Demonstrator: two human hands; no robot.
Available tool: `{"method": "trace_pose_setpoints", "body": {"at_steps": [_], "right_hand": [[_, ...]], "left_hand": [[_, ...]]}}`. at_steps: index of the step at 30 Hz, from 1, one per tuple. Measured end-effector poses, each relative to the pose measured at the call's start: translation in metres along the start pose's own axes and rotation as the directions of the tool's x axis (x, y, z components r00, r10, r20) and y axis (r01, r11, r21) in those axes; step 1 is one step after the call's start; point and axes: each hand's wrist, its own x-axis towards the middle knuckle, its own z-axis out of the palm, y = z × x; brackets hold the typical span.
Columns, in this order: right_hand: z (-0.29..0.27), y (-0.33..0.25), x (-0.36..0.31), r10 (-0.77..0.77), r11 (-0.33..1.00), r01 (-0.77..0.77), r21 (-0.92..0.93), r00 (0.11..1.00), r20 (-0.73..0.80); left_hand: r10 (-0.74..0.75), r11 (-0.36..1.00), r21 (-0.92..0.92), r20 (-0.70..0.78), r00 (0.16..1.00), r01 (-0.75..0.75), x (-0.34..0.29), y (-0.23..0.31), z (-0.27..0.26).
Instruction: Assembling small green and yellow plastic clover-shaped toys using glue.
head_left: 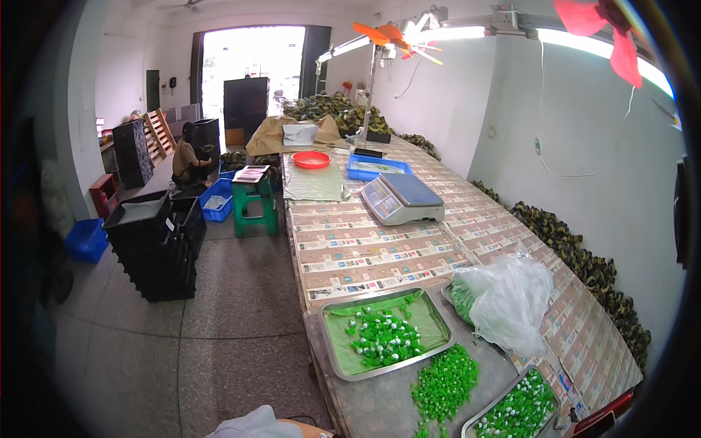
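Note:
Neither of my hands shows. At the lower edge, left of the table, a piece of pale grey cloth (252,424) comes into view with a strip of bare skin beside it. Closest on the table is a metal tray (336,359) lined with green cloth, holding a heap of small green and white pieces (387,337). Right of it, loose small green pieces (447,379) lie piled on the bare grey tabletop. A second metal tray (520,409), full of green and white pieces, sits at the lower right. A clear plastic bag (511,296) covers more green pieces behind.
Farther along the table stand a weighing scale (401,198), a blue tray (378,168) and a red basin (312,160). On the floor to the left are stacked black crates (153,252) and a green stool (255,208). Another person (190,160) sits farther back.

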Motion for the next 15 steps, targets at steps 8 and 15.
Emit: {"method": "trace_pose_setpoints", "body": {"at_steps": [8,15], "right_hand": [[-0.004,0.004,-0.008,-0.066,0.989,0.056,-0.134,0.995,-0.072],[0.002,0.005,0.001,-0.144,0.988,0.123,-0.091,0.947,-0.288]], "left_hand": [[-0.049,0.997,-0.063,-0.037,0.998,0.047,-0.004,0.002,0.012],[-0.04,0.995,0.089,0.033,0.999,0.037,0.013,-0.017,-0.018]]}}
